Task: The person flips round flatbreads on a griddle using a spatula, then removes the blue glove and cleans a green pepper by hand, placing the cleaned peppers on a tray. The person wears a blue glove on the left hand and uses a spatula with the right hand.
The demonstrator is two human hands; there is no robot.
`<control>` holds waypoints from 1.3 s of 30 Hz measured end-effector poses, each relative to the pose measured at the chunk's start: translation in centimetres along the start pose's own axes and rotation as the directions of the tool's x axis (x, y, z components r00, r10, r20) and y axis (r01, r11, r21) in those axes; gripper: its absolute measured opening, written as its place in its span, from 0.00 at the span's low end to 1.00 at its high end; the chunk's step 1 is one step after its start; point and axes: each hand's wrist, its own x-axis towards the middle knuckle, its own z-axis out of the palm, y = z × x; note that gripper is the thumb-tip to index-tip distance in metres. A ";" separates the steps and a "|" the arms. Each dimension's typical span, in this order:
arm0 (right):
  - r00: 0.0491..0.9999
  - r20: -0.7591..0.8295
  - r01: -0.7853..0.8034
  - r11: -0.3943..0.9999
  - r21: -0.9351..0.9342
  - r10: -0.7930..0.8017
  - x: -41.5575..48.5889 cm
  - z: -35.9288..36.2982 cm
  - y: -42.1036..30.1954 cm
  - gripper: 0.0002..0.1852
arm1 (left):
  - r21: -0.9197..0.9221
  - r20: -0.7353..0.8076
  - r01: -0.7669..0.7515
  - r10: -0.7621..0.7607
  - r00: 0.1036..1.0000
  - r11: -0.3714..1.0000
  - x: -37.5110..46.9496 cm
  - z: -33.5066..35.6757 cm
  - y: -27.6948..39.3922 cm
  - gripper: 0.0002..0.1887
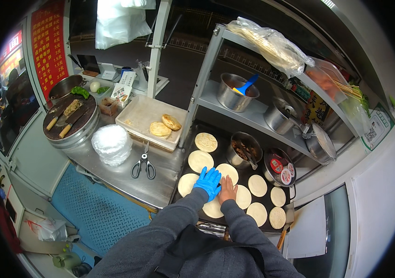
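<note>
My left hand (208,182), in a blue disposable glove, lies spread among round flatbreads on a dark griddle (222,153). Beside it my bare right hand (227,189) reaches with its fingertips to the near edge of a pale flatbread (227,173). Neither hand grasps anything. Another flatbread (200,161) lies just beyond the glove, one (187,184) to its left, and one (212,208) below, partly hidden by my sleeves. To the right of my bare hand is a further flatbread (243,197). Several more cover the griddle, including a lightly browned one (206,142) at the back.
Kitchen scissors (143,166) and a plastic-wrapped stack (112,145) sit on the steel counter. A tray (138,120) holds two browned breads. Two cleavers lie on a round chopping board (79,120). A pot (241,153) stands at the griddle's back, beneath a metal shelf (253,116). A spatula (282,236) rests at right.
</note>
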 end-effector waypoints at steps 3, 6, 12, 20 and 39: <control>1.000 -0.003 0.007 1.000 0.003 -0.007 0.0 0.1 0.0 0.31 | 0.008 0.002 -0.001 0.001 1.000 1.000 0.0 0.0 -0.1 0.28; 1.000 -0.007 0.011 1.000 0.006 -0.011 0.0 0.0 -0.1 0.31 | 0.011 0.000 -0.001 0.001 1.000 1.000 0.0 0.1 -0.1 0.28; 1.000 -0.001 0.000 1.000 0.008 0.001 0.1 -0.1 -0.1 0.30 | 0.013 0.018 0.005 -0.005 1.000 1.000 0.1 0.1 -0.1 0.28; 1.000 0.007 -0.008 1.000 0.004 0.008 0.2 0.0 -0.1 0.30 | 0.004 0.025 -0.003 0.003 1.000 1.000 0.2 0.3 -0.2 0.28; 0.960 -0.240 0.056 0.743 0.667 0.143 2.5 -2.6 -3.7 0.22 | -0.431 -0.034 0.221 -0.261 0.965 0.875 2.0 -2.1 -1.2 0.23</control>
